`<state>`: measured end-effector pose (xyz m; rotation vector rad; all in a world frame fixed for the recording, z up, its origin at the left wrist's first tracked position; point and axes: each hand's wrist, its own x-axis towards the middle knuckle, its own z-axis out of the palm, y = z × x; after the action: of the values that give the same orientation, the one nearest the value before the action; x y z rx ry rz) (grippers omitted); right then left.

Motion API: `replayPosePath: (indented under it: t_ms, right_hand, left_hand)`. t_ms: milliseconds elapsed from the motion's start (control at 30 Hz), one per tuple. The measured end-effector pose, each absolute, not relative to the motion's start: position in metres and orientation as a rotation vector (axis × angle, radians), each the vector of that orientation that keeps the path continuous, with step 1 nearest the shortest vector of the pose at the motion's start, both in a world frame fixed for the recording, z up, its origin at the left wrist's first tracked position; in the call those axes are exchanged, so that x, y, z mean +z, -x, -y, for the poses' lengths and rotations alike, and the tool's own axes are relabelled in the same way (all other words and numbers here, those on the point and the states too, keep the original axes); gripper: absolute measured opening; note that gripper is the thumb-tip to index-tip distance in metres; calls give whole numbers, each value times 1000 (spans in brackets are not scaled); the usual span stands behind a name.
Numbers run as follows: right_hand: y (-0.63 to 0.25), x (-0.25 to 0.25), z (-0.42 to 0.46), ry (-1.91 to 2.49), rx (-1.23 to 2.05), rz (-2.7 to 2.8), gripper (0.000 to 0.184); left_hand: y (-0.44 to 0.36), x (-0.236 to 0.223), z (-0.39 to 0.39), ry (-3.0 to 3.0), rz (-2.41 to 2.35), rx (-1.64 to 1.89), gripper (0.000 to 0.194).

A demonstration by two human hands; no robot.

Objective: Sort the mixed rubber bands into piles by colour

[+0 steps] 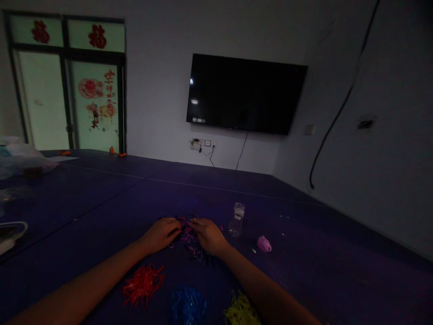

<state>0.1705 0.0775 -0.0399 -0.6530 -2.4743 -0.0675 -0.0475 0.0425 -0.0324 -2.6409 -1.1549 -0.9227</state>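
Note:
My left hand point(164, 234) and my right hand point(210, 236) meet at a small heap of mixed purple, pink and dark rubber bands point(188, 235) on the dark purple tabletop. The fingers of the left are curled together at the heap's left side. On the right side, thumb and fingers are pressed together over the bands; what either hand pinches is too small and dark to tell. Nearer to me lie a pile of red bands point(142, 284), a pile of blue bands point(189, 305) and a pile of yellow bands point(241, 309), the last beside my right forearm.
Right of my right hand stands a clear bottle point(236, 221), with a pink cap-like piece point(264, 243) beside it. White scraps point(253, 251) dot the table. Plastic bags point(23, 155) lie at the far left. A black television point(246, 94) hangs on the wall, near a dangling cable point(333, 124).

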Motion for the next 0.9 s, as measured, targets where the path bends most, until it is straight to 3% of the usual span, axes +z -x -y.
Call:
replayPosePath:
  t_ms: [633,900]
  right_hand:
    - [-170,-35,-76,609,-72,2610,32]
    - [-170,-33,-75,603,-77,2599,36]
  left_hand:
    - [47,-29,-39,2699,1087,-942,22]
    - [49,-32,-45,2666,1024,-964,17]
